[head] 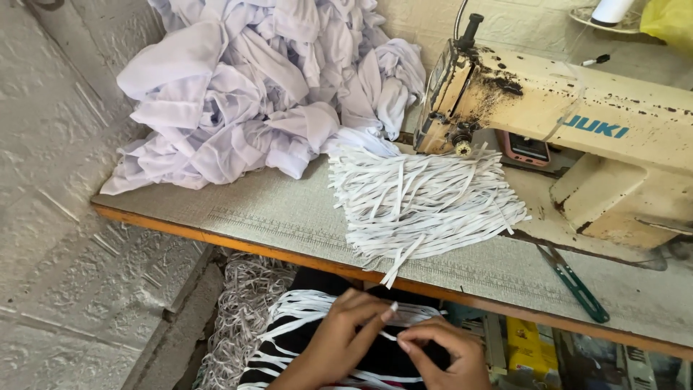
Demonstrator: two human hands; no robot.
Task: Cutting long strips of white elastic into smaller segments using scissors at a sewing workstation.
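**Both hands on one elastic strip, below the table edge**

My left hand (338,339) and right hand (440,354) meet in my lap, just under the front edge of the sewing table (274,217). Between them I hold a single white elastic strip (411,312). My left thumb and forefinger are pinched closed on it, the rest of that hand loosely curled; my right fingers are bent in and closed over its other part, touching the left fingertips. The strip's long axis runs roughly left to right across my lap, away from my left hand toward the right, so both hands are on it at once, neither reaching.

More loose strips (303,307) lie draped over my dark lap, just left of my left hand and under it. The big pile of cut elastic strips (422,198) sits on the table straight ahead and above my hands, their lengths fanned toward me, one strip hanging over the table edge. Behind it stands the cream sewing machine (577,123); a heap of white garments (274,87) fills the table's left end. Green-handled scissors (574,282) lie to the right, well apart from my right hand.
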